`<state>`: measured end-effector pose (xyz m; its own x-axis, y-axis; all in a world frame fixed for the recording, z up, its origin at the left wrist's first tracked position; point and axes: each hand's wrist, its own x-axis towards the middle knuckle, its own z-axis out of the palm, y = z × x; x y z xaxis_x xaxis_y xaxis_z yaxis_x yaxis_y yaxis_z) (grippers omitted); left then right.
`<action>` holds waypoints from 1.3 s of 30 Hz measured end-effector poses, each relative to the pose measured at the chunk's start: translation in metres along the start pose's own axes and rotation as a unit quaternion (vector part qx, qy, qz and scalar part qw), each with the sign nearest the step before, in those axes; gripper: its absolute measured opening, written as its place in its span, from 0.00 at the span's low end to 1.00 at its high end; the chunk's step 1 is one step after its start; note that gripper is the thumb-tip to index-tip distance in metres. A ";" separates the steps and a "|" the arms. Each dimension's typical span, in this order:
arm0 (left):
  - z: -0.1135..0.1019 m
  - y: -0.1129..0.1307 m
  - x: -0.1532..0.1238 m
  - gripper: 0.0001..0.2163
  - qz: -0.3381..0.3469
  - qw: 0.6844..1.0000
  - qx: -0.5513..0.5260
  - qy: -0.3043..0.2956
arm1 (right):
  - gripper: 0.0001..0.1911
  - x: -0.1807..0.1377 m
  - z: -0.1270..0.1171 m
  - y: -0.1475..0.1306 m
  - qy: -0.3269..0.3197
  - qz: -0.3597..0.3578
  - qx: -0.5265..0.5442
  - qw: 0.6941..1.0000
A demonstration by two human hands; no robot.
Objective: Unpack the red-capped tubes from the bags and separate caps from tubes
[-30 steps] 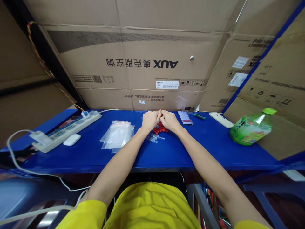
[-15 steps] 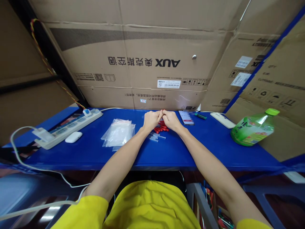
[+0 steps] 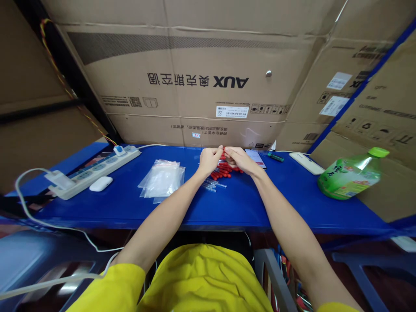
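Note:
Both of my hands meet at the back middle of the blue table [image 3: 130, 203]. My left hand [image 3: 209, 159] is closed in a pinch, and my right hand [image 3: 238, 159] is closed against it; a small red piece shows between the fingertips. Under the hands lies a heap of small red-handled parts [image 3: 223, 172]. Just in front of that heap lie several thin clear tubes [image 3: 212, 185]. A stack of clear plastic bags [image 3: 162, 180] rests to the left of my left forearm.
A white power strip [image 3: 94, 169] with a plugged charger and a white mouse-like case [image 3: 100, 183] sit at the left. A phone [image 3: 256, 158], a green pen [image 3: 275, 157], a white remote [image 3: 307, 164] and a tilted green bottle [image 3: 351, 173] lie at the right. Cardboard boxes [image 3: 195, 82] wall the back.
The hands have stayed together over the red heap and shifted slightly right in the frame as the head turned a little. More of the red parts shows beside the right hand now.

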<state>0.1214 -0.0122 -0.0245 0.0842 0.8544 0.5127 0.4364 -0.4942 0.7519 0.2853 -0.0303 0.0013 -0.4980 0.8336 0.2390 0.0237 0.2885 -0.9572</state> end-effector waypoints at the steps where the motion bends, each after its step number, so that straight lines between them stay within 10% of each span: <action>1: 0.003 0.001 0.000 0.30 -0.002 0.999 -0.049 0.001 | 0.31 -0.001 0.002 -0.002 -0.009 -0.001 0.044 0.999; 11: 0.015 0.021 -0.001 0.25 -0.125 0.960 -0.236 0.087 | 0.30 0.004 0.029 -0.006 0.022 -0.032 0.184 0.982; 16: -0.002 0.013 0.005 0.27 -0.102 0.988 -0.090 0.069 | 0.21 0.004 0.003 0.004 0.100 -0.057 -0.058 0.992; 22: -0.037 0.008 0.010 0.19 0.021 0.980 0.176 -0.086 | 0.08 -0.007 -0.053 0.020 0.184 0.028 -0.458 0.869; 32: -0.085 -0.018 0.021 0.08 0.030 0.921 0.092 -0.377 | 0.08 -0.012 -0.063 0.028 0.195 0.200 -0.536 0.797; 39: -0.093 -0.020 0.019 0.05 -0.032 0.900 0.129 -0.415 | 0.06 -0.017 -0.064 0.032 0.163 0.202 -0.573 0.777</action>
<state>0.0312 -0.0013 0.0083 0.6447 0.7586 -0.0944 0.6486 -0.4773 0.5929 0.3498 -0.0049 -0.0225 -0.0085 0.9864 0.1640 0.9708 0.0474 -0.2351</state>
